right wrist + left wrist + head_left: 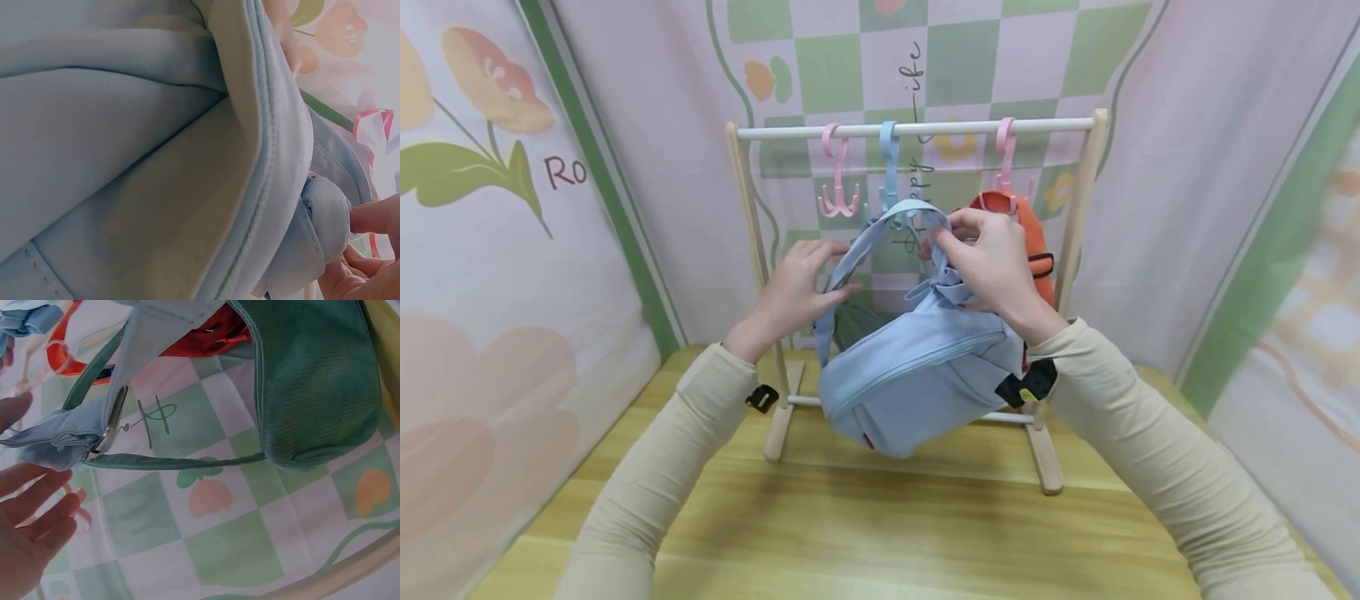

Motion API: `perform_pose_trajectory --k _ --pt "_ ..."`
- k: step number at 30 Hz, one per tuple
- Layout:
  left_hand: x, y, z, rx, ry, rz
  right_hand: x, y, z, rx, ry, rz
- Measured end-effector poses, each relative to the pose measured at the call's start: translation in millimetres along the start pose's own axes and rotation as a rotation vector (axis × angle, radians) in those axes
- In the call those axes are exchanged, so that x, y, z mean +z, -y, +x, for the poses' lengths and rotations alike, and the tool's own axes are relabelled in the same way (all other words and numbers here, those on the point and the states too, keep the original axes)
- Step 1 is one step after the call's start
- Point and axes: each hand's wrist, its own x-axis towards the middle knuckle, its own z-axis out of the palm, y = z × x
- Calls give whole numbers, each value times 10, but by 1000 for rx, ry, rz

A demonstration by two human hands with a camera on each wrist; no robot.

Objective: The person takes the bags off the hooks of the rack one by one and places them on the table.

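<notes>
A light blue shoulder bag (917, 375) is held up tilted in front of the rack, its strap (868, 242) arched above it. My right hand (992, 258) pinches the strap beside its knotted bow (945, 287); the right wrist view shows those fingers (369, 219) at the knot. On the strap's other side is my left hand (801, 287), its thumb and fairly straight fingers spread around the strap. The top of the loop is near a blue hook (890, 167); whether they touch cannot be told. Behind hangs a green bag (319, 381), mostly hidden in the head view.
A wooden rack with a white rail (940, 127) stands on the wood-grain table (880, 525). A pink hook (838, 183) hangs left of the blue one, another pink hook (1006, 158) on the right. An orange bag (1033, 242) hangs at right. Printed cloth surrounds the table.
</notes>
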Motion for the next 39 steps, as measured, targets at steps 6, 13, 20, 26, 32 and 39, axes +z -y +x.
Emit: perform_pose_trajectory --k 6,13,20,26,32,39 --pt "31 24 -45 -74 50 -19 -25 -27 -26 8 -31 11" --pt "7 40 -79 -114 59 -77 -75 -72 -72 59 2 17" --pt "-53 14 -101 -223 79 -146 -136 -146 -111 121 34 12" --pt "-92 -9 -121 -312 97 -186 -153 -204 -150 166 58 43" --pt "-130 -36 -149 -401 133 -244 -155 -263 -199 236 101 88" --pt "-166 -62 -165 -476 171 -329 -143 -338 -251 274 142 115"
